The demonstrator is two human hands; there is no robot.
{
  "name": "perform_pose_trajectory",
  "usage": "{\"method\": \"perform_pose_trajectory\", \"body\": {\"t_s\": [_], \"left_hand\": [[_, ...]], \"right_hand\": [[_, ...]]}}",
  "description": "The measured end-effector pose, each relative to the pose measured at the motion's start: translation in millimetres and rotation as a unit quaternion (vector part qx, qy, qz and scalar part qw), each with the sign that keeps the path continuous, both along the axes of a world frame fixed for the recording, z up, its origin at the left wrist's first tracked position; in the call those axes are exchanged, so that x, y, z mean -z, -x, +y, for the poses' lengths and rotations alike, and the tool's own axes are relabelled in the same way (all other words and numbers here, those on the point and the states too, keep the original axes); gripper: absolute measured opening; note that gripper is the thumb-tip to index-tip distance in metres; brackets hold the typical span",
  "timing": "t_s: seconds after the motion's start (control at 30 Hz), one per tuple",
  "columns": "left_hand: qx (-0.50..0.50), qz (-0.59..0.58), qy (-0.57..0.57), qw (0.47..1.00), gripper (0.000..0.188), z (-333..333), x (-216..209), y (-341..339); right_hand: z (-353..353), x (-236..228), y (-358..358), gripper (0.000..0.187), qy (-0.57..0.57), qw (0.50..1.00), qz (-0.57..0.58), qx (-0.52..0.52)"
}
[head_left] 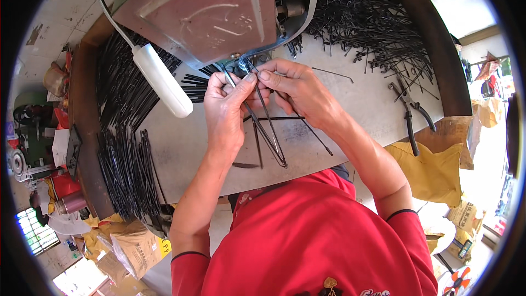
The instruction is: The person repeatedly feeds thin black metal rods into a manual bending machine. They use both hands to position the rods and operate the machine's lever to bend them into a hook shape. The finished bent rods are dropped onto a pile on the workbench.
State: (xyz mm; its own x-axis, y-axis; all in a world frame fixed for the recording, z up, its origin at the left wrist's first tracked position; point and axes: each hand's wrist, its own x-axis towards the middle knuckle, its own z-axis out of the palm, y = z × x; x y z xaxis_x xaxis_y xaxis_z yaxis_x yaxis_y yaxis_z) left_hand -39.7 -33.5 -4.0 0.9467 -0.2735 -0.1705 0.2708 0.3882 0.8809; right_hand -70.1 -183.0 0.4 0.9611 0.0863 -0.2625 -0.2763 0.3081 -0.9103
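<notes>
I see a grey metal surface (356,98) crowded on nearly every side. A reddish-brown machine housing (208,8) overhangs its far edge, directly above my hands, and its white lever handle (163,81) slants down to the left, ending just beside my left hand (227,104). Bundles of black wire rods (123,148) lie stacked along the left edge, and a looser tangle of black wire pieces (372,22) covers the far right corner. A pair of pliers (410,111) rests on the right side, well apart from my hands. Yellow paper sacks (433,172) sit below the surface on the right.

Both hands meet just under the machine's front edge. My left hand and right hand (296,90) are pressed close, thumbs and fingertips pinching the top ends of a few thin black wire rods (268,131). These rods run with their long axis from the pinch at the machine down toward my body, converging to a narrow point near the front of the surface. One more rod angles off lower right beneath my right wrist. The machine hides whatever the upper tips touch, so I cannot tell whether they are seated in it.
</notes>
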Motion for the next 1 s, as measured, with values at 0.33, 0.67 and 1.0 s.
{"method": "perform_pose_trajectory", "body": {"t_s": [0.33,0.67,1.0], "left_hand": [[-0.032,-0.008,-0.013,0.999,0.020,-3.2,7.6,0.2],[-0.071,-0.007,0.007,0.997,0.023,-6.0,5.6,-5.2],[-0.068,0.005,-0.011,0.998,0.019,-3.3,4.0,-0.5]], "right_hand": [[6.9,2.0,0.2,0.017,-0.001,1.000,0.013,0.026],[16.4,2.6,-4.6,0.019,-0.032,0.998,0.024,0.044],[18.6,-4.1,-3.5,0.020,-0.029,0.998,0.020,0.047]]}}
